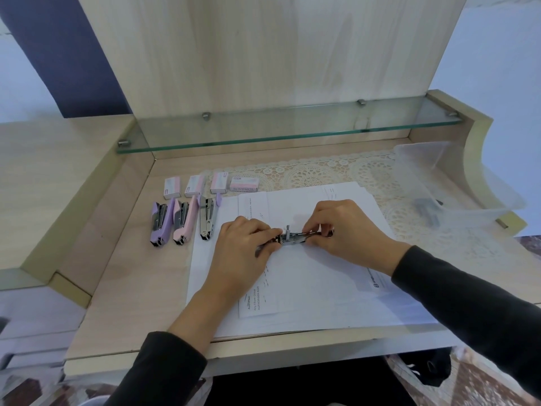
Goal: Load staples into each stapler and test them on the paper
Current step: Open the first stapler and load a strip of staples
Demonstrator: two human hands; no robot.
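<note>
Woodgrain desk (131, 273), slim chrome stapler (288, 237)

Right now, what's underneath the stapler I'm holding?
White paper sheets. The left hand and right hand cover both ends of the stapler, so whether it touches the paper is hidden.

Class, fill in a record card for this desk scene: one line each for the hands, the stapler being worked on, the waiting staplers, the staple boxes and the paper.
left hand: grips the left end of the metal stapler
right hand: pinches its right end
waiting staplers: purple stapler, pink stapler, silver stapler, side by side left of the paper
staple boxes: four, in a row behind the waiting staplers
paper: white sheets under both hands
</note>
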